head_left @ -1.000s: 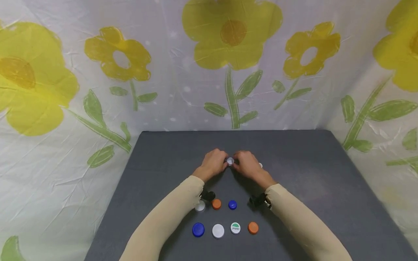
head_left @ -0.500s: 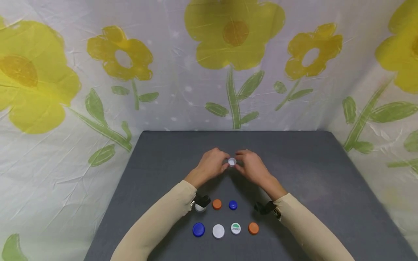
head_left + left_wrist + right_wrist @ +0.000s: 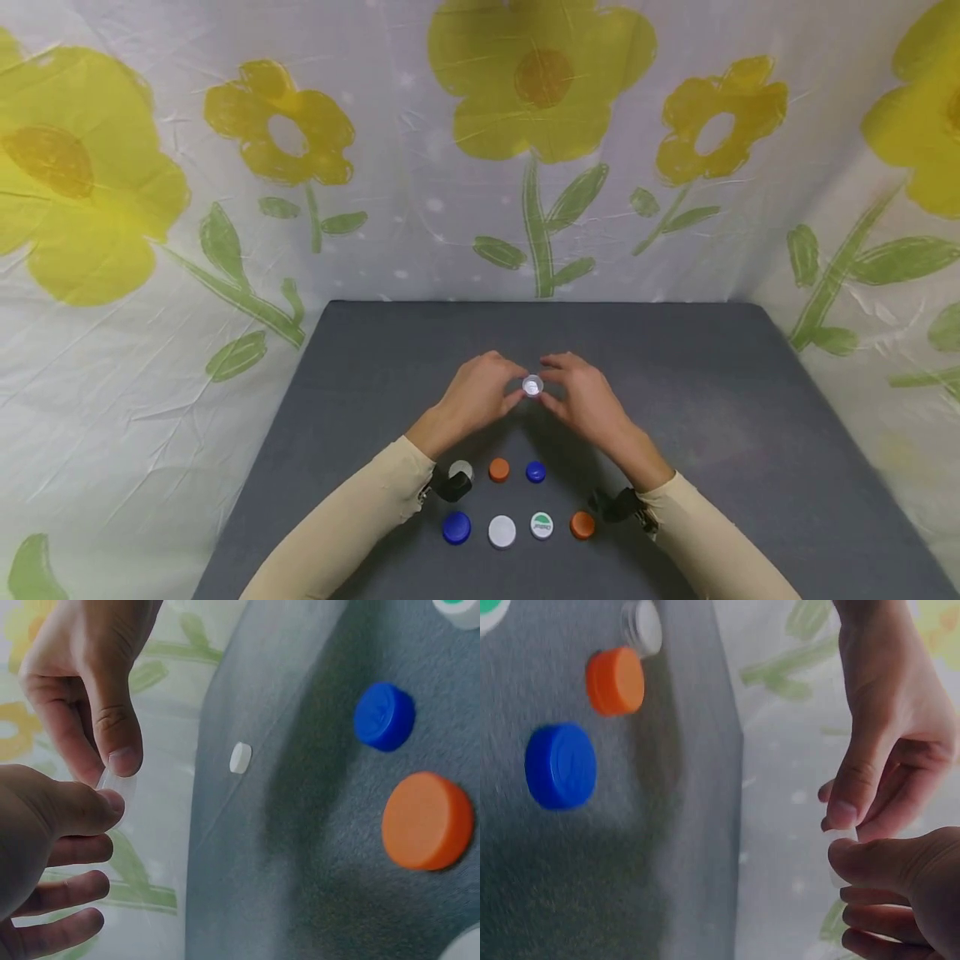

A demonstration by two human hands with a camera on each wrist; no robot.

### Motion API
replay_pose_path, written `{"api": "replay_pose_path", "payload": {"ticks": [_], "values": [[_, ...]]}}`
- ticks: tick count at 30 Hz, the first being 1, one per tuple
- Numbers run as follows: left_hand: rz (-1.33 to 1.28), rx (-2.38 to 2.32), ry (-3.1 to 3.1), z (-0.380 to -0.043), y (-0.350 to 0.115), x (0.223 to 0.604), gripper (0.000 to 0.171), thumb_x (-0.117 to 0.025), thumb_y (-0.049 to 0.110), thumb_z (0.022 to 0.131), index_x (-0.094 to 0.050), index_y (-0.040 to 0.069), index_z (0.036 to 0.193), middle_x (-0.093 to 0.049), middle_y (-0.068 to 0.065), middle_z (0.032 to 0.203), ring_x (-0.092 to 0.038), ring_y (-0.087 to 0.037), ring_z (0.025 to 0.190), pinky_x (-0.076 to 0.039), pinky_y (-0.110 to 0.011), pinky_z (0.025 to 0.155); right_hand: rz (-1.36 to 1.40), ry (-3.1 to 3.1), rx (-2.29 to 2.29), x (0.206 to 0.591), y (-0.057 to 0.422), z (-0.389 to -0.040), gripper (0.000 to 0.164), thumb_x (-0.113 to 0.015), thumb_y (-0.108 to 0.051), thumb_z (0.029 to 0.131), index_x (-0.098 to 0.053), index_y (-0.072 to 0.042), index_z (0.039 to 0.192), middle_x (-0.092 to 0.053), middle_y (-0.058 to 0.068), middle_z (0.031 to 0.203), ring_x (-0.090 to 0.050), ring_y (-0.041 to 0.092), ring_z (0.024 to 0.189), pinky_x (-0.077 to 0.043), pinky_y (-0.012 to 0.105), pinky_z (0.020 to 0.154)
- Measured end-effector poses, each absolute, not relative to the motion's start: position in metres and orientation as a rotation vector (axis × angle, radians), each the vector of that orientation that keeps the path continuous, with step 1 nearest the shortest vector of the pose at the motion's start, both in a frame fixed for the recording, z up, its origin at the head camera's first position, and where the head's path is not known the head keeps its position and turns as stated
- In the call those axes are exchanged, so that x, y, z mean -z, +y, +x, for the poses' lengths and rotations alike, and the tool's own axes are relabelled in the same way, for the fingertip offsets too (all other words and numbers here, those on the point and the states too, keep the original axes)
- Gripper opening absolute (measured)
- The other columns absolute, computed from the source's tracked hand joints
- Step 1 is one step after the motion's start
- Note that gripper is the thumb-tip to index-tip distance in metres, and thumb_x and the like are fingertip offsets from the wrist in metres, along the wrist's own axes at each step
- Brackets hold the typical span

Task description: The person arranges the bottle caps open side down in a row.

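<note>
Both hands pinch one small whitish, see-through cap (image 3: pixel 532 385) above the far middle of the dark table. My left hand (image 3: pixel 482 392) has its thumb and forefinger at the cap's left side. From the other side, the thumb and fingers of my right hand (image 3: pixel 588 402) hold it. Seen in the left wrist view, the cap (image 3: pixel 118 796) looks translucent between the thumbs, and the other left fingers are spread apart. Thumbs cover much of the cap (image 3: pixel 836 879) in the right wrist view.
Nearer the body lie bottle caps: orange (image 3: pixel 498 470), small blue (image 3: pixel 536 472), whitish (image 3: pixel 461 468), large blue (image 3: pixel 456 527), white (image 3: pixel 502 532), white-green (image 3: pixel 541 525) and another orange (image 3: pixel 582 525). A small white cap (image 3: pixel 240 757) lies farther off. Flowered cloth (image 3: pixel 405 208) surrounds the table.
Both hands have drawn slightly back toward the body with the cap, and their fingers look less bunched. The wrists have moved apart, showing more of the whitish cap by the left wrist.
</note>
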State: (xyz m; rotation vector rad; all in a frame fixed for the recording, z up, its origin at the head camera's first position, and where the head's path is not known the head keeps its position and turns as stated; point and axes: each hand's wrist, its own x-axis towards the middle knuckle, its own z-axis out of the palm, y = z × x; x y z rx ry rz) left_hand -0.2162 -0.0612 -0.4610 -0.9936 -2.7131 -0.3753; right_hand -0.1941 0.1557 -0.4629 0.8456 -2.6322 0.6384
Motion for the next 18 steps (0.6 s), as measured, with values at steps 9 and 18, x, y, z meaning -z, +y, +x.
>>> {"api": "replay_pose_path", "payload": {"ticks": [9, 18], "values": [[-1.026, 0.549, -2.652, -0.189, -0.072, 0.463, 0.025, -0.089, 0.022, 0.093, -0.085, 0.012, 0.116, -0.084, -0.002, 0.107, -0.074, -0.023, 0.101, -0.064, -0.042, 0.084, 0.857, -2.581, -0.689, 0.471, 0.154, -0.170, 0.031, -0.093, -0.014, 0.087, -0.083, 0.000, 0.113, -0.076, 0.020, 0.132, -0.071, 0.046, 0.128, -0.053, 0.061, 0.111], [-1.060, 0.641, -2.635, -0.171, -0.076, 0.475, 0.024, -0.088, 0.021, 0.095, -0.084, 0.012, 0.116, -0.085, -0.004, 0.108, -0.075, -0.021, 0.101, -0.065, -0.040, 0.084, 0.884, -2.551, -0.843, 0.482, 0.160, -0.159, 0.029, -0.092, -0.016, 0.088, -0.084, -0.006, 0.114, -0.078, 0.015, 0.130, -0.075, 0.038, 0.122, -0.060, 0.056, 0.102]]}}
